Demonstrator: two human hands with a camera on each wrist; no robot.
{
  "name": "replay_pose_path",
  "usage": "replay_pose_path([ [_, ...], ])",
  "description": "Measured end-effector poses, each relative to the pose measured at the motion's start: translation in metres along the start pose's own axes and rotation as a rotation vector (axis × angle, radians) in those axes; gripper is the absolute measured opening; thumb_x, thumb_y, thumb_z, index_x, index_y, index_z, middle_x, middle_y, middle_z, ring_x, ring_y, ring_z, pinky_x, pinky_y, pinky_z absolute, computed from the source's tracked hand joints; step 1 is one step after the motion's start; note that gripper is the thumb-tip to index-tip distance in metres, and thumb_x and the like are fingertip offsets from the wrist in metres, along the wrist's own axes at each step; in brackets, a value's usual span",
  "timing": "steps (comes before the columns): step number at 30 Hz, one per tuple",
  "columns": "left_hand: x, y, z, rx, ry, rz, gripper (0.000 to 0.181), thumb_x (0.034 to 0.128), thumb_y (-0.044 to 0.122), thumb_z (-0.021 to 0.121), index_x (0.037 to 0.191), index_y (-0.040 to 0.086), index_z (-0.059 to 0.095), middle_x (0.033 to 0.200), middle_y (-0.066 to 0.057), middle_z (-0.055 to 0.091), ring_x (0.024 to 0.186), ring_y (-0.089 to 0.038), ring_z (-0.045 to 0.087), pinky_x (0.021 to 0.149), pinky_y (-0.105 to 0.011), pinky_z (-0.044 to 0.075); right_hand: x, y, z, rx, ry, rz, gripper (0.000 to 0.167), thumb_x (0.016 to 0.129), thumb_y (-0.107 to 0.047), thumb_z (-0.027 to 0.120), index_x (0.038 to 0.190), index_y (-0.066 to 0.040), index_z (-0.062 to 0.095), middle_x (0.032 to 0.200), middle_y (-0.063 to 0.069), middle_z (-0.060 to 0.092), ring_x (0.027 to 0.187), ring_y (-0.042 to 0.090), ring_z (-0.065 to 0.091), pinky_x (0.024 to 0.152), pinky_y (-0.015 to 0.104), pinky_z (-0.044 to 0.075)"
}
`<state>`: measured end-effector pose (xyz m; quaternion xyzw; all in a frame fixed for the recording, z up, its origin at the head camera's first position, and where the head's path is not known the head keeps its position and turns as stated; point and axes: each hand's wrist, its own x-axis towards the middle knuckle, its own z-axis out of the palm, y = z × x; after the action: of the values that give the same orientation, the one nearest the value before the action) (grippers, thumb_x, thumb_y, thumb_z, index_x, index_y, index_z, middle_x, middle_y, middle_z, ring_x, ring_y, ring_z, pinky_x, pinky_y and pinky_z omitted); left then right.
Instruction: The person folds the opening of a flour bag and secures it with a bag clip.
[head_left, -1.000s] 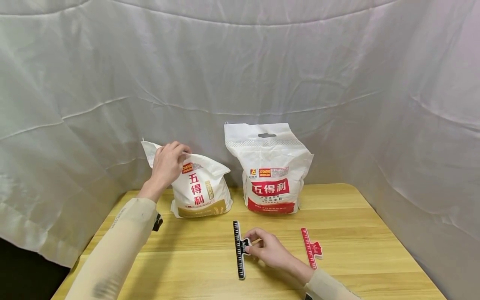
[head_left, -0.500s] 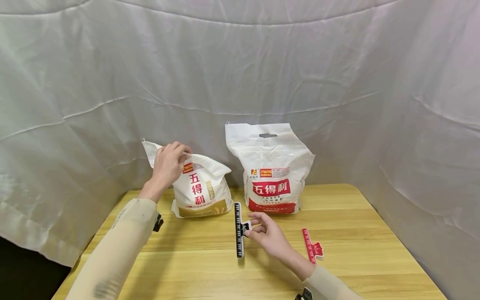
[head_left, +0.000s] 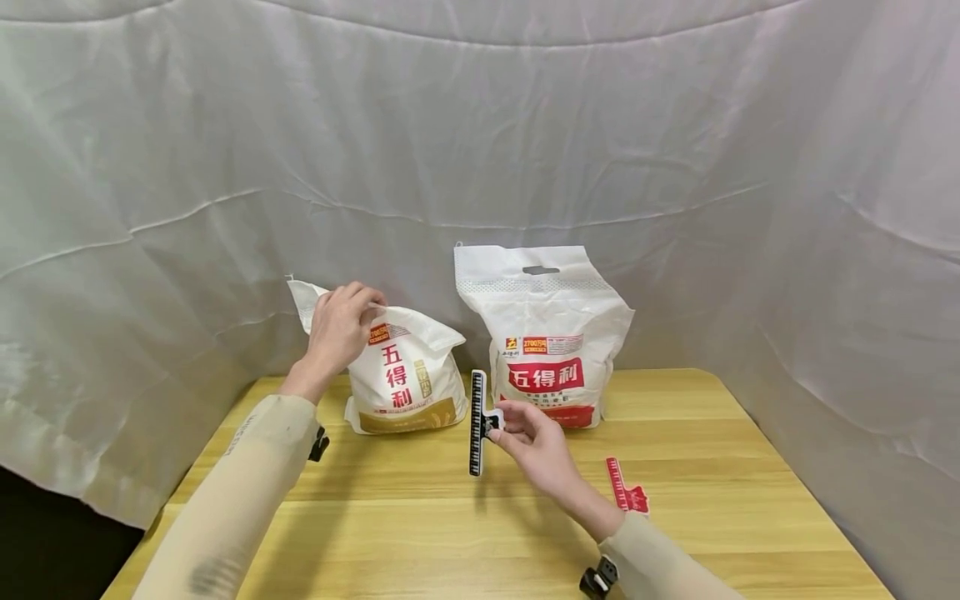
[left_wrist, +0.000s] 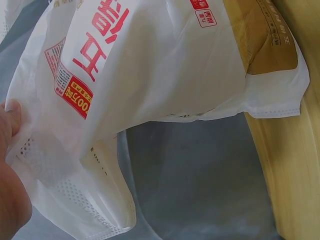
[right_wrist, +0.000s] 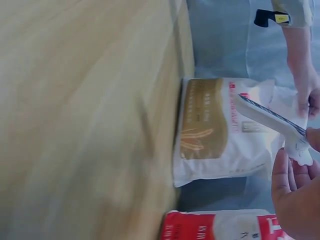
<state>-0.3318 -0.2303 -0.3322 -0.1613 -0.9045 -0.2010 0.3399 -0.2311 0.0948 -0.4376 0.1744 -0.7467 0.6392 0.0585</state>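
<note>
My left hand (head_left: 341,327) grips the folded top of a white flour bag (head_left: 412,375) with a gold band, standing at the back left. In the left wrist view, the thumb presses the bag's (left_wrist: 165,65) white plastic near its perforated strip. Above the table, my right hand (head_left: 538,446) pinches the tab of a black bag clip (head_left: 477,425) printed with piano keys. Its long bar stands nearly upright, in front of the gap between the two bags. The right wrist view shows the clip (right_wrist: 270,117) between thumb and fingers.
A second white flour bag (head_left: 543,333) with a red label and a handle slot stands to the right. On the wooden table (head_left: 420,542) lies a red clip (head_left: 630,493), partly hidden by the right sleeve. Grey cloth (head_left: 480,125) hangs behind and at both sides.
My right hand has lifted the black clip off the table and carried it up and away from me, towards the bags. The left hand keeps its grip on the bag top.
</note>
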Motion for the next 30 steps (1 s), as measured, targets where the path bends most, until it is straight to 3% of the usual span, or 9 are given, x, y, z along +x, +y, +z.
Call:
replay_pose_path([
  [15,0.000,0.000,0.000,0.000,-0.023,-0.015,0.009,0.0991,0.005,0.067,0.105,0.007,0.073,0.108,-0.010,0.069,0.100,-0.033,0.060,0.108,-0.055,0.037,0.039,-0.027,-0.003,-0.067,-0.002,-0.109,0.037,0.093,-0.006,0.077,0.129,-0.004,0.067,0.121,0.014,0.070,0.102,0.026,0.069,0.087,0.026,0.059],
  [24,0.001,0.000,-0.001,-0.001,-0.034,-0.025,0.009,0.1000,0.009,0.067,0.106,0.009,0.073,0.109,-0.009,0.069,0.103,-0.032,0.060,0.107,-0.055,0.038,0.062,-0.038,-0.003,-0.104,-0.036,-0.149,0.037,0.094,-0.006,0.076,0.130,-0.007,0.067,0.118,0.014,0.069,0.103,0.025,0.071,0.089,0.030,0.059],
  [30,0.001,0.000,-0.003,-0.004,-0.035,-0.024,0.009,0.1002,0.009,0.066,0.107,0.009,0.073,0.109,-0.009,0.069,0.101,-0.032,0.060,0.106,-0.055,0.039,0.076,-0.045,0.000,-0.187,-0.060,-0.193,0.038,0.094,-0.010,0.076,0.131,-0.008,0.067,0.116,0.012,0.070,0.102,0.024,0.071,0.091,0.036,0.059],
])
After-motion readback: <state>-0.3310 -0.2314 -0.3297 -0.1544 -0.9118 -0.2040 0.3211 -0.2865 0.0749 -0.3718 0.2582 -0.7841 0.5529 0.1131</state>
